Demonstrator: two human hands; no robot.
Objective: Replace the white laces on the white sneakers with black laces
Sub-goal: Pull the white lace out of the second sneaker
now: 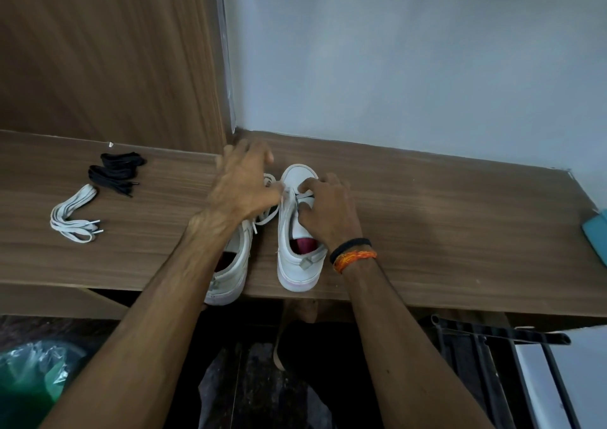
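Right hand (323, 212) perhaps pinching white lace (303, 196) — right sneaker (297, 218)

left sneaker (235, 264) mostly hidden, teal object (597, 231) cut off

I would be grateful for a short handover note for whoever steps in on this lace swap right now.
Left hand: open, fingers spread over the left white sneaker.
Right hand: pinching the white lace on the right white sneaker.
Wooden shelf, far left: bundled black laces and one removed white lace bundle.
Done: one white lace looks removed.
Left: finish unlacing, then thread the black laces through both.
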